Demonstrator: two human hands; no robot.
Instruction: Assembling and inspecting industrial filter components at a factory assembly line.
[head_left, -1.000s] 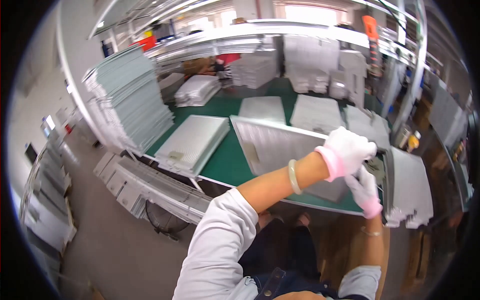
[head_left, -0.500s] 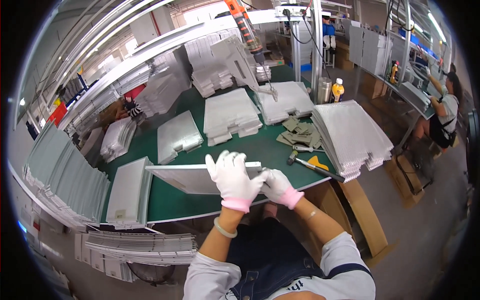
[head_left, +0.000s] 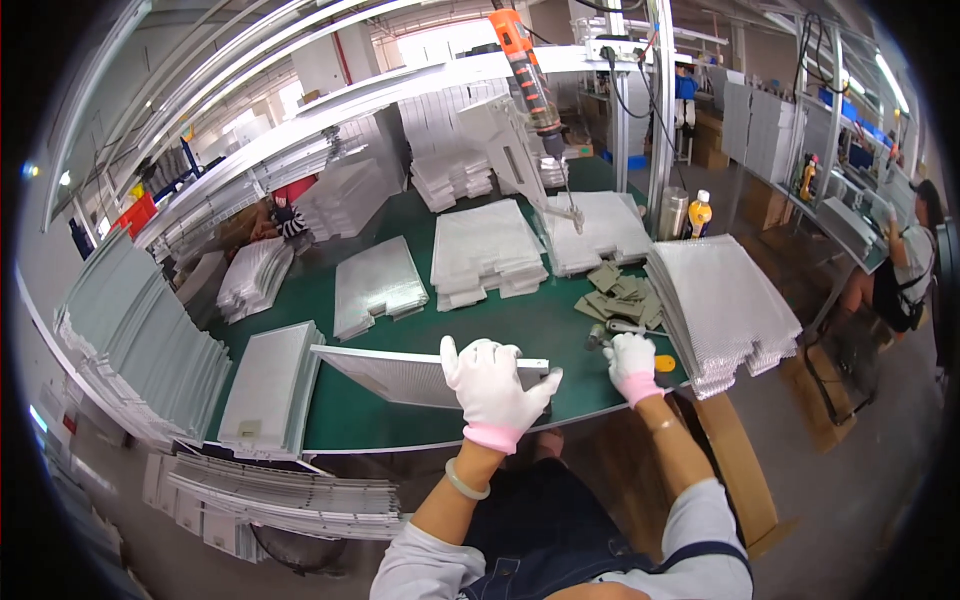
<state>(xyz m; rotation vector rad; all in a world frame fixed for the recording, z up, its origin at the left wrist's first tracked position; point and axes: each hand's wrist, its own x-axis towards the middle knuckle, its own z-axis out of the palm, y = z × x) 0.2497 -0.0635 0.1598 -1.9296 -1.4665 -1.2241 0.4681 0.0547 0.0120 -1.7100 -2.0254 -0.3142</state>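
Observation:
My left hand (head_left: 492, 390) grips the top edge of a white-framed panel (head_left: 400, 375). The panel is tilted up on its edge near the front of the green table. To the right, my right hand (head_left: 633, 362) is closed over the handle of a small hammer (head_left: 597, 337), whose head shows beyond the fingers. The hand hides most of the handle. Beside that hand lie a screwdriver (head_left: 625, 326) and a yellow piece (head_left: 665, 363). A heap of olive-green flat pieces (head_left: 622, 293) sits just beyond.
Stacks of silver mesh sheets (head_left: 488, 245) stand across the green table (head_left: 400, 428), with a tall stack (head_left: 720, 305) at right. Framed panels (head_left: 268, 385) lie at left. An orange power screwdriver (head_left: 530, 75) hangs overhead. A bottle (head_left: 699, 214) and cardboard (head_left: 735, 460) are rightward.
My right hand has left the panel's right end and moved right onto the hammer. My left hand still holds the panel. The whole view has shifted slightly.

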